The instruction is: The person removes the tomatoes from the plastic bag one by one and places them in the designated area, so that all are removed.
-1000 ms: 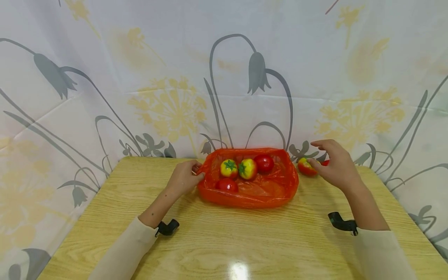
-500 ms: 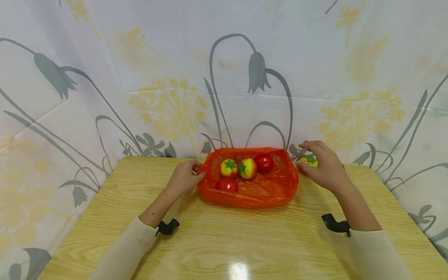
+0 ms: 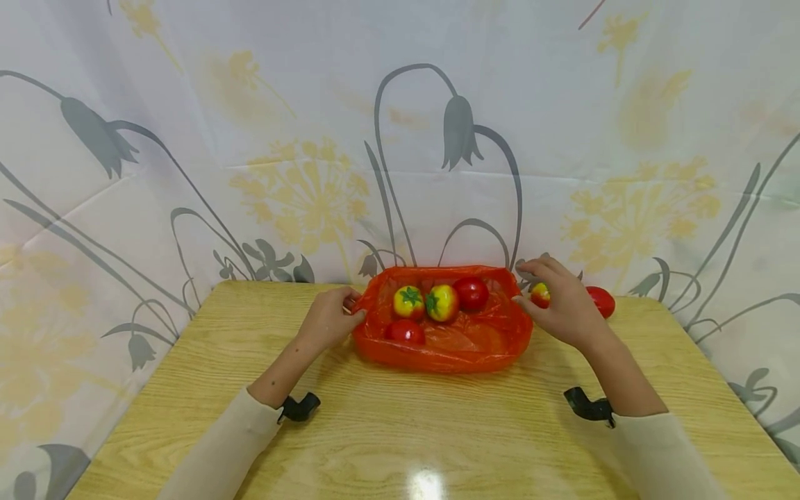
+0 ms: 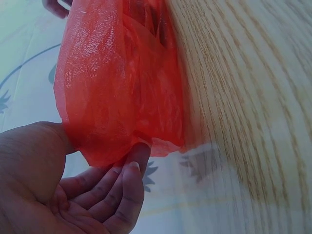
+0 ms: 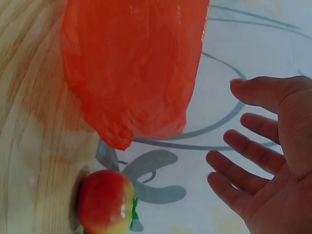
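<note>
A red plastic bag stands with its wide mouth open near the back of the table. Inside lie two yellow-and-red fruits with green leafy tops and two glossy red fruits. My left hand pinches the bag's left edge between thumb and index finger; the other fingers curl below it in the left wrist view. Fingers spread and holding nothing, my right hand hovers beside the bag's right rim. Behind it, partly hidden, is another red-and-yellow fruit on the table.
A red fruit lies right of my right hand. The wood-grain table ends at a wall covering printed with grey and yellow flowers. Black wrist cameras sit on both wrists.
My right hand has moved left, from over the loose fruits to the bag's right rim, uncovering the red fruit at the right. My left hand stays at the bag's left edge.
</note>
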`<state>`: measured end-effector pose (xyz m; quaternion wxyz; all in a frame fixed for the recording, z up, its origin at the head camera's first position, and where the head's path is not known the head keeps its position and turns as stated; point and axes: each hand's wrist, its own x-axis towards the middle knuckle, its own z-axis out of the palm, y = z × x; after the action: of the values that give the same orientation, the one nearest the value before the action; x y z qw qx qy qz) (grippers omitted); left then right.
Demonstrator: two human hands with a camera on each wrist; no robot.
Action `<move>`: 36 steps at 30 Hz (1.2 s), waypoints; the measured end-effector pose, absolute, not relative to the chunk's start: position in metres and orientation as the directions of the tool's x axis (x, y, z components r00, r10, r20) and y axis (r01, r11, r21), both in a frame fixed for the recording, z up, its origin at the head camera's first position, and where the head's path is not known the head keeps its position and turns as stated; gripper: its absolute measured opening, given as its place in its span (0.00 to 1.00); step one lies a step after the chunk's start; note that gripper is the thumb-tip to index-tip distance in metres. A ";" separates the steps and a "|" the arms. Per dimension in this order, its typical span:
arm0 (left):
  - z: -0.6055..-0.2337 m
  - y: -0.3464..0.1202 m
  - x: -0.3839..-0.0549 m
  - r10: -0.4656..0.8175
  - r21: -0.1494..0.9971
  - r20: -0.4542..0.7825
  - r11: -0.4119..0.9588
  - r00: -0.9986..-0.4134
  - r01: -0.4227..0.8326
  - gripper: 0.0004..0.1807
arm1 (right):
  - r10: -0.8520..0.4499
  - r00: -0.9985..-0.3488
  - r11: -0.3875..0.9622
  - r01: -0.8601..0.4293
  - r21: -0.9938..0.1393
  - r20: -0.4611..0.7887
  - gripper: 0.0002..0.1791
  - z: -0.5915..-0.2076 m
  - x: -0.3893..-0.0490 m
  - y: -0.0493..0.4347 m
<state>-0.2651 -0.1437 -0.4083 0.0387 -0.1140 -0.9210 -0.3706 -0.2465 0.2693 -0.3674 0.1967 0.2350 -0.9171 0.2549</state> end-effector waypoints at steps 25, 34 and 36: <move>-0.408 -0.145 -0.266 0.183 0.675 0.156 0.698 -0.971 0.240 0.12 | -0.427 -0.813 0.744 -0.564 -0.357 0.395 0.27 -0.382 -0.245 0.230; -0.408 -0.145 -0.266 0.182 0.672 0.156 0.701 -0.971 0.240 0.13 | -0.460 -0.818 0.744 -0.567 -0.354 0.344 0.29 -0.389 -0.249 0.215; -0.408 -0.145 -0.266 0.183 0.674 0.158 0.698 -0.970 0.241 0.13 | -0.467 -0.817 0.742 -0.570 -0.353 0.337 0.30 -0.390 -0.249 0.212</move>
<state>-0.2660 -0.1450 -0.4080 0.0394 -0.1150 -0.9206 -0.3712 -0.2495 0.2116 -0.3895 0.1141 0.2799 -0.9263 0.2250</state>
